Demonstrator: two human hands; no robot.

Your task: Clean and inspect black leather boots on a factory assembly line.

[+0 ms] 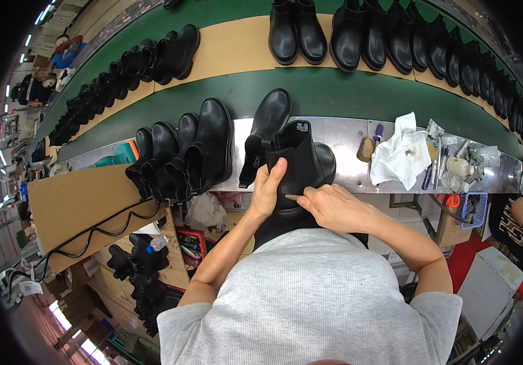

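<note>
A black ankle boot [298, 163] stands in front of my body at the near edge of the metal bench top [349, 131]. My left hand [267, 190] is closed on the left side of its shaft, thumb pointing up. My right hand [333, 207] pinches a small tan, thin-tipped piece [292, 196] against the boot's lower side; most of that piece is hidden in my fingers. Just beyond the held boot lies another black boot [271, 112], toe pointing away from me.
Several black boots [209, 140] stand at left beside a cardboard sheet [85, 210]. Rows of boots [346, 39] line the green conveyor [237, 91]. On the right are a brush [366, 148], a white cloth [402, 152], small jars [459, 167] and a blue basket [473, 210].
</note>
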